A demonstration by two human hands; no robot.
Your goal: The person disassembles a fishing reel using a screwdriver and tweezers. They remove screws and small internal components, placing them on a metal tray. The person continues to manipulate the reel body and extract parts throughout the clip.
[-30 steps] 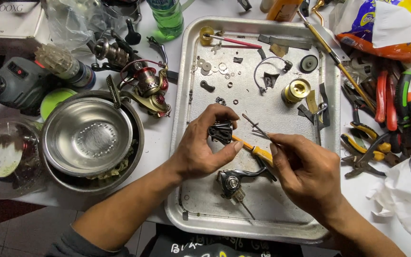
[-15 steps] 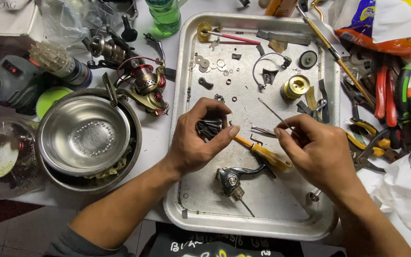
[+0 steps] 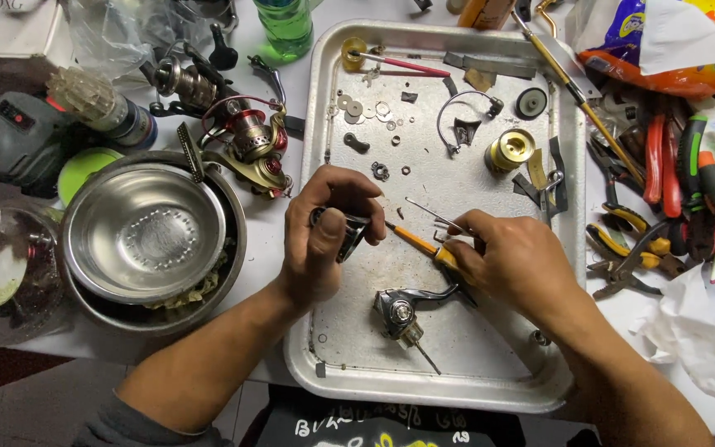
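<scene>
Since earlier, left hand (image 3: 324,240) has drawn left, closed on a dark reel part (image 3: 347,236), probably a rotor. Right hand (image 3: 511,261) grips the yellow screwdriver (image 3: 419,242), tip touching it. Tray (image 3: 457,377) bare near; bowl (image 3: 146,232) crowds left.

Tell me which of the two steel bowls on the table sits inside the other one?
The smaller shiny steel bowl sits inside; its inside is clean. The larger, darker steel bowl shows only as a rim around it.
</scene>
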